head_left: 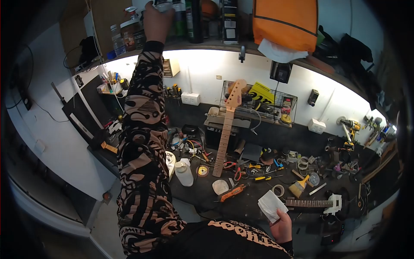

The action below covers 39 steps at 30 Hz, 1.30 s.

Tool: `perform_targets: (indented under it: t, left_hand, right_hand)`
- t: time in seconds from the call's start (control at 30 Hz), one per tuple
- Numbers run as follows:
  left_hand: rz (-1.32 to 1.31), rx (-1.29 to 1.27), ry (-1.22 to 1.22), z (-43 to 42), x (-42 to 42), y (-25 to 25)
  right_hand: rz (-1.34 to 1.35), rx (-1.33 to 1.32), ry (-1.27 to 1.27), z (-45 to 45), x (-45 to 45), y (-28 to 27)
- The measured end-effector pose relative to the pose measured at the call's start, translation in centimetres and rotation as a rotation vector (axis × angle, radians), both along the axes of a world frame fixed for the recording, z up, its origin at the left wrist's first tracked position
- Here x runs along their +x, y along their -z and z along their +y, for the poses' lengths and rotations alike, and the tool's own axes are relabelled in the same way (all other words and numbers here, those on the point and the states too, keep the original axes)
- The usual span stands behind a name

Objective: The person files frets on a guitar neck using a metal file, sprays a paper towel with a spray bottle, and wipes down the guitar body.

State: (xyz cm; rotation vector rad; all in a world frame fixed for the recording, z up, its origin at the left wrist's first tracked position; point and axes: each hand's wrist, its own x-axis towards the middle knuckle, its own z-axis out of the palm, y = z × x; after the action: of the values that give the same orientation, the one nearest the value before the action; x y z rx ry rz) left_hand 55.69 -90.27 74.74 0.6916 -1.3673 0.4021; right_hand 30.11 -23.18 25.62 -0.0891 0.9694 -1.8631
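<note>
Facing a cluttered bench [202,183]. At the shelf [202,45] above, reaching to bottles [179,19] with the left hand [156,23]; cannot tell that grip's closure. Near the bench's edge, holding a folded white sheet [271,204] in the right hand [283,227].

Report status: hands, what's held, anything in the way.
Left hand up at shelf, grip unclear. Right hand holding folded white sheet. Bottles crowd close beside left hand.

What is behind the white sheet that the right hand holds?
Around the white sheet in the right hand, the dark bench and a tape roll are visible. Whatever lies directly behind the sheet is covered.
</note>
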Motion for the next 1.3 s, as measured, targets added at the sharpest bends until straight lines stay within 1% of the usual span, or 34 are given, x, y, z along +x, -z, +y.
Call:
perform_targets:
  t: [0.03, 0.13, 0.2, 0.23, 0.27, 0.33, 0.4, 0.43, 0.47, 0.5, 0.53, 0.6, 0.63, 0.67, 0.7, 0.73, 0.77, 0.8, 0.83, 0.9, 0.97, 1.0, 1.03, 1.1, 1.2, 1.3]
  left_hand:
    - [0.03, -0.029, 0.004, -0.1, 0.0, -0.1]
    - [0.115, -0.183, 0.32, 7.3, 1.6, -1.2]
    - [0.23, -0.241, 0.492, 11.4, 3.4, -1.4]
    - [0.209, -0.181, 0.428, 16.8, 4.0, -0.8]
    - [0.201, -0.171, 0.424, 19.5, 4.4, 0.1]
    - [0.225, -0.134, 0.497, 24.0, 6.2, 3.7]
    - [0.279, -0.019, 0.657, 27.2, 7.1, 9.5]
    - [0.33, 0.08, 0.798, 29.1, 7.1, 13.0]
    - [0.397, 0.214, 0.998, 30.7, 6.8, 16.4]
    - [0.671, 0.403, 1.217, 35.9, 3.7, 18.5]
    - [0.485, 0.701, 1.827, 36.3, 4.8, 24.0]
    - [0.532, 0.892, 2.038, 43.1, -3.5, 29.6]
    - [0.805, 1.065, 2.233, 44.6, -6.4, 33.9]
    - [0.488, 1.259, 2.02, 45.2, -7.9, 36.3]
    - [0.148, 1.398, 1.815, 46.0, -9.4, 38.7]
    - [-0.075, 1.462, 1.849, 46.9, -11.2, 39.5]
    - [-0.112, 1.577, 1.785, 48.5, -12.7, 40.7]
    - [-0.216, 1.615, 1.791, 49.0, -14.2, 42.3]
    - [-0.312, 1.637, 1.779, 50.2, -15.2, 42.8]
    - [-0.674, 1.522, 1.514, 52.9, -18.0, 43.8]
    - [-0.926, 1.37, 1.525, 55.3, -20.7, 43.4]
    - [-0.981, 1.332, 1.572, 56.1, -21.6, 43.9]
    - [-1.117, 1.246, 1.593, 56.1, -22.5, 45.0]
    - [-1.097, 1.393, 1.654, 57.4, -23.8, 45.2]
    - [-1.094, 1.04, 1.649, 58.9, -25.5, 46.3]
    - [-1.146, 1.427, 1.527, 59.3, -26.2, 46.7]
  right_hand:
    - [0.003, 0.003, -0.002, 0.4, 0.0, 0.1]
    - [0.012, 0.021, -0.022, 1.3, -0.9, 0.4]
    - [-0.038, -0.004, -0.032, 1.5, -1.8, 0.5]
    - [-0.067, -0.011, -0.027, 1.8, -2.3, 0.6]
    - [-0.09, -0.034, -0.05, 1.9, -2.9, 0.7]
    - [-0.146, -0.068, -0.091, 1.8, -4.1, 0.7]
    - [-0.144, -0.083, -0.127, 1.7, -5.1, 0.1]
    - [-0.133, -0.103, -0.145, 2.0, -5.8, 0.7]
    - [-0.128, -0.086, -0.138, 2.1, -6.2, 0.7]
    - [-0.155, -0.107, -0.13, 2.3, -6.8, 1.5]
    - [-0.161, -0.084, -0.133, 2.6, -6.9, 0.1]
    - [-0.135, -0.079, -0.116, 3.4, -7.7, 0.2]
    - [-0.117, -0.075, -0.116, 4.0, -8.1, 0.4]
    - [-0.111, -0.087, -0.09, 4.5, -8.5, 0.7]
    - [-0.103, -0.096, -0.077, 4.8, -9.0, 0.9]
    - [-0.095, -0.104, -0.076, 5.3, -9.6, 1.1]
    - [-0.076, -0.122, -0.045, 5.8, -10.1, 1.0]
    - [-0.061, -0.143, -0.017, 6.2, -10.5, 0.9]
    - [-0.05, -0.165, 0.006, 6.4, -10.8, 0.8]
    - [-0.018, -0.168, 0.07, 7.4, -11.0, -0.3]
    - [-0.011, -0.191, 0.119, 8.8, -11.4, 0.0]
    - [-0.011, -0.199, 0.139, 9.4, -11.6, 0.4]
    - [-0.02, -0.19, 0.141, 10.2, -11.8, 1.0]
    - [-0.035, -0.178, 0.141, 11.7, -12.2, 2.0]
    - [-0.029, -0.191, 0.185, 13.0, -12.6, 3.2]
    - [-0.046, -0.191, 0.213, 13.5, -12.5, 3.5]
